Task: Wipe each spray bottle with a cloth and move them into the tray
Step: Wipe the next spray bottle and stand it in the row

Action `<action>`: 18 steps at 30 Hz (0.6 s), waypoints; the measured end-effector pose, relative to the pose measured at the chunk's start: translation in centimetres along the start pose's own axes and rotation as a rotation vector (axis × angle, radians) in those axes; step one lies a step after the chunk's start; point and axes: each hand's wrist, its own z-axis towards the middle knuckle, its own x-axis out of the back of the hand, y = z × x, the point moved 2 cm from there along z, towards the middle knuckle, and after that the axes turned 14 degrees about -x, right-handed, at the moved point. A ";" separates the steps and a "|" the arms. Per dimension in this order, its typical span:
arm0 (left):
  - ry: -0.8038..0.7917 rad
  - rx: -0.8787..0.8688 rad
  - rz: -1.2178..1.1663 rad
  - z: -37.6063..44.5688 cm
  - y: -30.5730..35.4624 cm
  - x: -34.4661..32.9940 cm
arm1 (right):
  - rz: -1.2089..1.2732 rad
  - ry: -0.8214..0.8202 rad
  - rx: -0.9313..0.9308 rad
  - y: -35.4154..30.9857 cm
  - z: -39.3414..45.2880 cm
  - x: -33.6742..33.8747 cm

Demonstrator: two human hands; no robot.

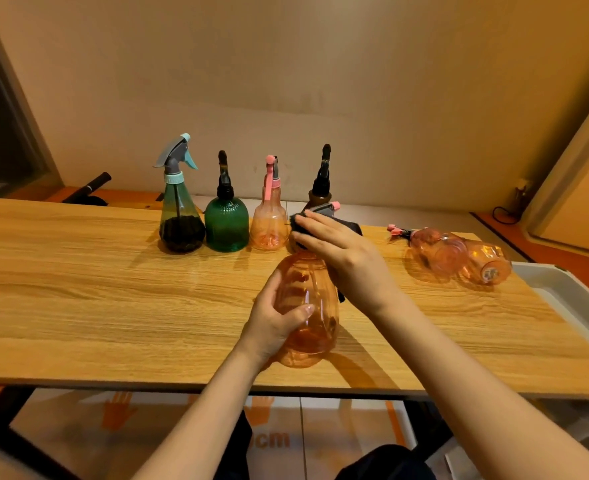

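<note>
Orange spray bottle (307, 306) held just above the wooden table (78, 289), near its front edge, tilted with the nozzle pointing away. Left hand (274, 323) gripping the lower body, fingers curled round the plastic, thumb across the front. Right hand (341, 258) laid over the neck, fingers straight and slightly spread, pressing a dark cloth (350, 226) against the bottle's shoulder. Behind, in a row near the back edge: teal-topped bottle (181, 216), green bottle (226, 223), small pink bottle (269, 223), and a brown bottle (322, 181) partly hidden by the hand. Off to the right, two orange bottles (459, 254) lying on their sides, touching. White tray (563, 289) at the table's right end, just beside them.
</note>
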 end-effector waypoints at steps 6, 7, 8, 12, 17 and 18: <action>-0.017 -0.022 0.070 0.0 0.1 -0.1 | 0.008 0.094 -0.032 0.9 -1.1 0.9; -0.017 -0.025 0.084 0.0 0.0 -0.1 | 0.016 0.076 0.022 0.4 -1.0 1.1; -0.017 -0.028 0.086 0.0 -0.1 -0.2 | 0.011 0.050 0.077 -0.1 -0.8 1.2; -0.007 -0.045 0.100 0.0 0.1 -0.3 | -0.053 0.008 0.151 0.1 -0.6 0.9; -0.027 -0.084 0.175 -0.2 0.2 -0.5 | -0.004 0.135 -0.008 1.1 -0.6 2.6; -0.033 -0.099 0.206 -0.2 0.3 -0.5 | 0.011 0.124 0.023 0.6 -0.3 2.9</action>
